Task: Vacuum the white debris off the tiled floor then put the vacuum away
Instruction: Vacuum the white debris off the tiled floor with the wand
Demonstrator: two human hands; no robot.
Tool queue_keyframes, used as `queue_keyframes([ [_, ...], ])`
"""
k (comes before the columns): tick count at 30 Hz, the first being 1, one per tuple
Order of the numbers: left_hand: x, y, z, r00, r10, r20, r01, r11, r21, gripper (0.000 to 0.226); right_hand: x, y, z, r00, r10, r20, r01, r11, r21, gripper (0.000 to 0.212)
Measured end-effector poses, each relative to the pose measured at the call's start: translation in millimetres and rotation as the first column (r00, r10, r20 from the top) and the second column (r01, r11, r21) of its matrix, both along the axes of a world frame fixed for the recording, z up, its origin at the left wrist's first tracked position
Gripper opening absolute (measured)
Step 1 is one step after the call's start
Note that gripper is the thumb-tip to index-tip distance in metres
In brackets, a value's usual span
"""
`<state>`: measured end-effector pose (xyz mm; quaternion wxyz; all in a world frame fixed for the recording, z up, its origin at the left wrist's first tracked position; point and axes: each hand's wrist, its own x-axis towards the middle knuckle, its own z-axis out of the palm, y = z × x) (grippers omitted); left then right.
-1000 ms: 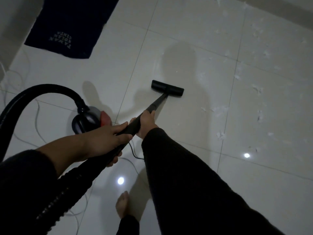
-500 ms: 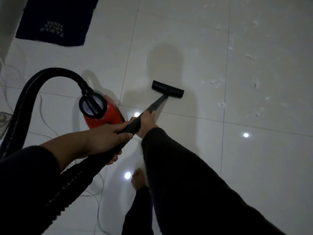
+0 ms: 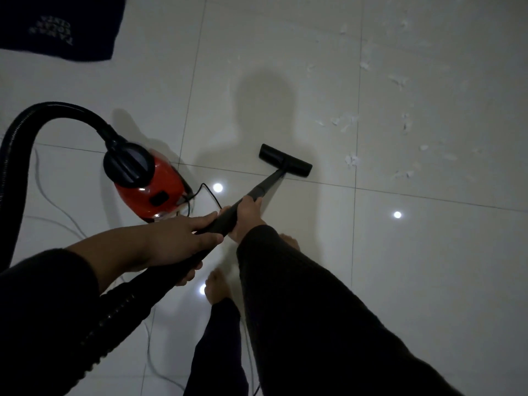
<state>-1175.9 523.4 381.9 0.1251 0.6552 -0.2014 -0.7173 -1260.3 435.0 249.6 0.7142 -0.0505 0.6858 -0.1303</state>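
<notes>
A red canister vacuum (image 3: pixel 150 190) stands on the pale tiled floor (image 3: pixel 285 67) at the left, with a black hose (image 3: pixel 54 112) arching up from it. Its black wand (image 3: pixel 265 184) runs forward to a flat black floor head (image 3: pixel 285 160) resting on the tiles. My left hand (image 3: pixel 183 238) grips the rear of the wand near the ribbed hose end. My right hand (image 3: pixel 247 214) grips the wand farther forward. White debris (image 3: pixel 351 160) lies scattered to the right of the floor head, and more debris (image 3: pixel 398 80) spreads toward the far right.
A dark mat with pale lettering (image 3: pixel 57 27) lies at the top left. A thin power cord (image 3: pixel 211 195) loops from the vacuum's rear across the floor behind me. My bare feet (image 3: pixel 218 287) stand under the wand.
The view has shifted back and left, so the red canister now shows fully. The floor head has come nearer to me, and the debris sits farther right of it.
</notes>
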Motion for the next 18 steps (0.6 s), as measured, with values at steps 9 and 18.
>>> queue_keyframes([
  [9, -62, -56, -20, 0.996, 0.090, 0.017, -0.089, 0.996, -0.030, 0.061, -58, -69, -10, 0.996, 0.086, -0.010, -0.086, 0.996, -0.022, 0.055],
  [18, -132, -143, -37, 0.977, 0.210, 0.042, -0.208, 0.977, -0.048, 0.061, -114, -168, -28, 0.984, 0.176, 0.006, -0.176, 0.984, -0.018, 0.055],
])
